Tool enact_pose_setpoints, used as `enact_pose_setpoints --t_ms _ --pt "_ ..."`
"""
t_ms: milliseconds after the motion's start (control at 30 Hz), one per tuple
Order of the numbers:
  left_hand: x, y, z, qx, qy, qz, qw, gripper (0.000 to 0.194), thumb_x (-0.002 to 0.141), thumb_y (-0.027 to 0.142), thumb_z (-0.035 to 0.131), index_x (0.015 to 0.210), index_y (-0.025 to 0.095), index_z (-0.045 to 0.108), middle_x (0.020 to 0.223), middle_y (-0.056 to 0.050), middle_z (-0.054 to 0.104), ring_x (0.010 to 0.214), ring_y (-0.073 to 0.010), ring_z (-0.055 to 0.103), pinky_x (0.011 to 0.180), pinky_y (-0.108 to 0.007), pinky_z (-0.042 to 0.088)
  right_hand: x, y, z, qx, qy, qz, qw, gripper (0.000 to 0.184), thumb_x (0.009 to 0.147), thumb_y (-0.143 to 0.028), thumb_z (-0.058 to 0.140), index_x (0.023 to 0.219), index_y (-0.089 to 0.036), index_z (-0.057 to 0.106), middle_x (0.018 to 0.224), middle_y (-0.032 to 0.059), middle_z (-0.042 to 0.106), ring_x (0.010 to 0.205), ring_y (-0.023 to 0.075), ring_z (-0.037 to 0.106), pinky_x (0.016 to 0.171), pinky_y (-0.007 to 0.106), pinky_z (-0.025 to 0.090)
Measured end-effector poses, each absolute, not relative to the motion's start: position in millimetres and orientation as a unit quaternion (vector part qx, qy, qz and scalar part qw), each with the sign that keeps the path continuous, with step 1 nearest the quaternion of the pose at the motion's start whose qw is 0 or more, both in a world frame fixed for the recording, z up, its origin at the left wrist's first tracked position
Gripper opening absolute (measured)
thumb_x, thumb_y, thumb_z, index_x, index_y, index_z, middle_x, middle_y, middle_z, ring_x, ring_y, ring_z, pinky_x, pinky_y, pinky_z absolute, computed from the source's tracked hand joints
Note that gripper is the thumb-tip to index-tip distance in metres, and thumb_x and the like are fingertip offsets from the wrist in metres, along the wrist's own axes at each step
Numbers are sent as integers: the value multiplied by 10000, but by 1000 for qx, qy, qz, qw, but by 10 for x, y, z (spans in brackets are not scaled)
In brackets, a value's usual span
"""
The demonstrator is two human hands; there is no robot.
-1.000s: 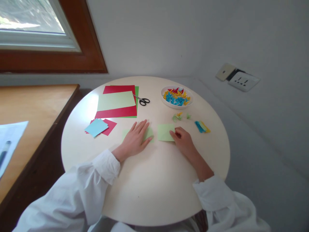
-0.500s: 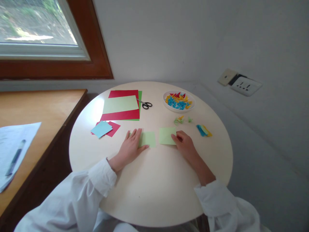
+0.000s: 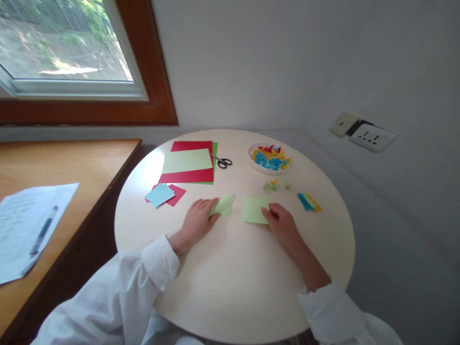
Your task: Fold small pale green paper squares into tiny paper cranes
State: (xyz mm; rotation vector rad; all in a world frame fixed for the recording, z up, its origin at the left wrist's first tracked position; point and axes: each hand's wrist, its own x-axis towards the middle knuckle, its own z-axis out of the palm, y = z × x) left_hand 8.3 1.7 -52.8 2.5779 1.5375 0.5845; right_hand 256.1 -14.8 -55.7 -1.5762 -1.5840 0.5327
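Note:
My left hand (image 3: 200, 219) is closed on a light green paper piece (image 3: 224, 206), thumb on the near side and fingers over the far side. The piece tilts up a little from the white table. A square light green paper (image 3: 254, 210) is pinched at its right edge between the thumb and fingers of my right hand (image 3: 282, 221). A narrow gap separates the two papers. Beyond my right hand lie small folded green and yellow paper shapes (image 3: 272, 185).
On the round white table (image 3: 230, 282) are large red (image 3: 194, 177) and pale green sheets (image 3: 187, 161), black-handled scissors (image 3: 224, 163), blue paper squares (image 3: 160, 194), a white dish (image 3: 270, 171) of folded paper shapes and coloured strips (image 3: 308, 202). A wooden desk (image 3: 89, 163) holds papers and a pen (image 3: 43, 231).
My left hand has gone from lying flat over its green paper to gripping it, and that paper is now tilted. My right hand keeps its pinch. The camera view has shifted slightly.

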Motion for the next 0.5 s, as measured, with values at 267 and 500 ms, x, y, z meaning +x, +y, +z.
enact_pose_setpoints --t_ms 267,500 --pt "-48 265 -317 823 529 205 -26 359 871 234 445 1222 164 470 882 -81 705 789 -231 654 732 -356 485 2572 -130 -584 -613 -644 192 416 392 764 -499 452 521 -219 324 587 -5 421 546 135 401 553 285 351" --pt "-356 1041 91 765 573 261 -136 350 894 266 402 1214 162 497 948 -93 700 860 -231 640 850 -360 421 2567 -109 -596 -608 -662 172 404 404 769 -526 432 523 -223 329 587 -2 421 541 140 408 552 286 361"
